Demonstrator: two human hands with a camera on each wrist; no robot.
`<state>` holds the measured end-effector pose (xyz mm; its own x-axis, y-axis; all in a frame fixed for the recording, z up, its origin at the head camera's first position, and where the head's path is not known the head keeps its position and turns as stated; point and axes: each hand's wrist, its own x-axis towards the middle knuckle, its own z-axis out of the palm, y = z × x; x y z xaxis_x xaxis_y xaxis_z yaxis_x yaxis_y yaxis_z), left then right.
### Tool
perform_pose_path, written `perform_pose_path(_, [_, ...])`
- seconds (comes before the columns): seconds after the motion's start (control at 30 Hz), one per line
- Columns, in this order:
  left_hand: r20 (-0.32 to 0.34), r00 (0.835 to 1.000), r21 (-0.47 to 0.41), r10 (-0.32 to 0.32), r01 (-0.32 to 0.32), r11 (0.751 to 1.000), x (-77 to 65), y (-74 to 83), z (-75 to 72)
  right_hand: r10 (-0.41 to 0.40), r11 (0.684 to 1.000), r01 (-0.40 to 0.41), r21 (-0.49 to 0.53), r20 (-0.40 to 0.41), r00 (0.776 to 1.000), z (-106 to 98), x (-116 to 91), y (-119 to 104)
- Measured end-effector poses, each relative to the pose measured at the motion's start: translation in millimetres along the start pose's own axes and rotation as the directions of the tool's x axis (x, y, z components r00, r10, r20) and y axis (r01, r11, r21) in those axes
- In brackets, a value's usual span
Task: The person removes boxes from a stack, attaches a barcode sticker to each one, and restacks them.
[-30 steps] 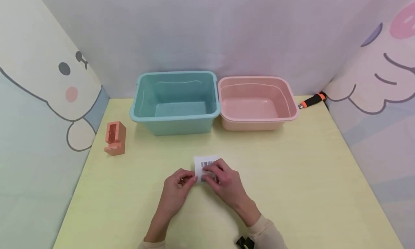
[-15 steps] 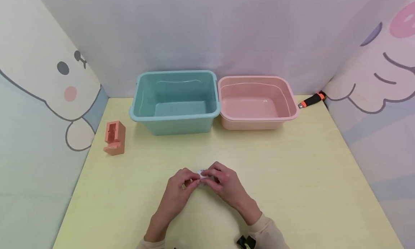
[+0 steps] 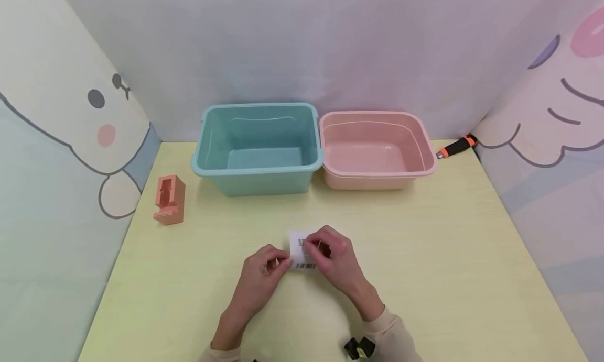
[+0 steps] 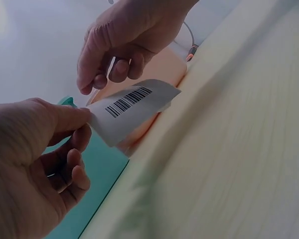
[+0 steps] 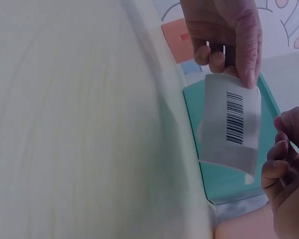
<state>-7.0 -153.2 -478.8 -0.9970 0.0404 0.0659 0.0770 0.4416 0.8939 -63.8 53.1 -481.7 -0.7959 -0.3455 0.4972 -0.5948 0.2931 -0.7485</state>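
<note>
A white paper label printed with black barcodes is held over the table between both hands. My left hand pinches its left edge between thumb and forefinger. My right hand has thumb and forefinger brought together and overlaps the label's right side in the head view. In the right wrist view those fingertips stand a little apart from the label, with nothing visible between them. The label bows slightly in the left wrist view, its barcode showing.
A teal bin and a pink basin stand side by side at the back. An orange block with a recess is at the left. A black-and-orange tool lies at the far right; a dark object shows at the front.
Half a second ago the label was mostly hidden between the fingers; now its face shows again. The right hand has moved slightly right and away from the left, which stays pinching the edge.
</note>
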Motion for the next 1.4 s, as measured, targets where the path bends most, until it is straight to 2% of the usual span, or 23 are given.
perform_pose_path(0.1, [-0.021,1.000,-0.007,-0.004,0.004,1.000,0.7,-1.0,-0.7,0.014,1.000,-0.014,-0.004,0.011,1.000,-3,4,-1])
perform_pose_path(0.2, [-0.026,1.000,-0.011,0.012,-0.012,1.000,1.8,-1.2,-1.8,-0.022,1.000,0.024,-0.016,0.082,0.996,-2,6,-1])
perform_pose_path(0.33, [-0.001,0.999,-0.016,0.049,-0.049,0.999,2.7,-0.8,-2.8,-0.071,0.997,0.075,-0.017,0.153,0.986,4,3,1])
perform_pose_path(0.5, [0.006,0.995,-0.004,0.098,-0.098,0.995,3.3,-1.3,-3.0,-0.047,0.999,0.043,0.032,0.167,0.985,5,2,2])
perform_pose_path(0.7, [0.019,0.998,-0.010,0.059,-0.059,0.998,2.5,-2.3,-1.2,-0.001,0.999,-0.005,0.040,0.166,0.986,4,0,4])
perform_pose_path(0.87, [0.004,1.000,0.001,-0.004,0.004,1.000,1.0,-4.4,0.7,0.083,0.996,-0.084,0.015,0.066,0.994,-1,-1,7])
perform_pose_path(1.03, [-0.031,0.997,-0.001,-0.071,0.071,0.997,-0.2,-9.8,2.2,0.147,0.989,-0.145,0.024,-0.064,0.987,-10,0,12])
perform_pose_path(1.2, [-0.050,0.986,-0.039,-0.159,0.157,0.987,0.7,-13.8,3.7,0.191,0.982,-0.186,0.043,-0.182,0.965,-19,4,15])
perform_pose_path(1.4, [-0.077,0.968,-0.022,-0.240,0.239,0.971,1.8,-18.6,5.3,0.226,0.973,-0.230,0.027,-0.315,0.922,-28,13,10])
